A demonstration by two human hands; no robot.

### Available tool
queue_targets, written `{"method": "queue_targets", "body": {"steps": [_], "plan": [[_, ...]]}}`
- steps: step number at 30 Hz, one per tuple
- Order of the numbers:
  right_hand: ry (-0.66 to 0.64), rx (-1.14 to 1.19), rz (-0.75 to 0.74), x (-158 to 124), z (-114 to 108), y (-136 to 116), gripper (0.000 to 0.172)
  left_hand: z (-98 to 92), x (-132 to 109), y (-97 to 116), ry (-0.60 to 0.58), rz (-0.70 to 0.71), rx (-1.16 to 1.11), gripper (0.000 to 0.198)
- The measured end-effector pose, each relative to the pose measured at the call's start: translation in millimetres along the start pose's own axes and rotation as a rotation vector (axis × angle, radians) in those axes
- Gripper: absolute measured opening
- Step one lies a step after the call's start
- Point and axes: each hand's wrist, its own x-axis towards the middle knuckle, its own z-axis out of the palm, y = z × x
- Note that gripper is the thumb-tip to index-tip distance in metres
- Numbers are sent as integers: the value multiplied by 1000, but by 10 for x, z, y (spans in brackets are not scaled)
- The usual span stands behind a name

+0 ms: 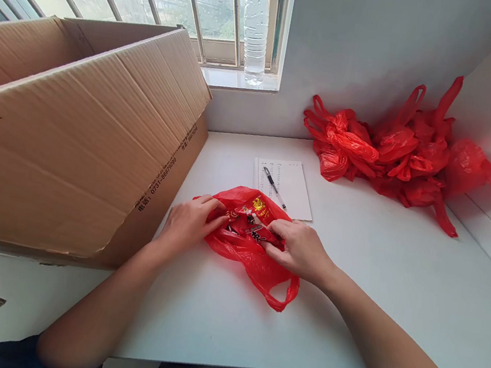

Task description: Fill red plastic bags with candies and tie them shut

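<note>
A crumpled red plastic carrier bag [251, 260] lies flat on the white table [422, 308], with its handle loop toward me. My left hand [189, 223] and my right hand [298, 249] both pinch it from either side near its top. Between my hands is a printed red packet [251, 222] with yellow and black markings, partly hidden by my fingers. I cannot tell whether the packet lies inside the bag or on it.
A large open cardboard box [68, 142] stands at the left of the table. Beyond my hands lie a lined notepad [295, 183] with a black pen [273, 187] on it and a heap of red plastic bags [402, 150]. A water bottle [256, 29] stands on the window sill.
</note>
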Motion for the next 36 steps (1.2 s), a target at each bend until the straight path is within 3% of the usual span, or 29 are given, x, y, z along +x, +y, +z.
{"method": "queue_targets", "body": {"steps": [4,11,15,18,23,26,29,36], "plan": [[-14,-30,32,-7,-8,-17,25,26,1,12,-137,-58,82,37],[0,59,109,2,3,-22,30,46,-10,63,-217,-104,150,38],[-14,147,161,11,20,11,34,25,-27,69,-228,-90,126,41],[1,240,177,17,-1,15,36,-16,-35,100,-155,-67,76,40],[36,483,130,13,-74,-59,22,-80,-69,257,124,-25,-171,31],[-9,621,99,-1,-93,-108,18,-64,-106,369,63,84,-495,26],[-76,652,105,-12,-94,-127,23,-17,-135,444,-8,99,-740,29],[-168,683,124,-22,-89,-113,33,60,-147,458,-33,78,-815,39]]}}
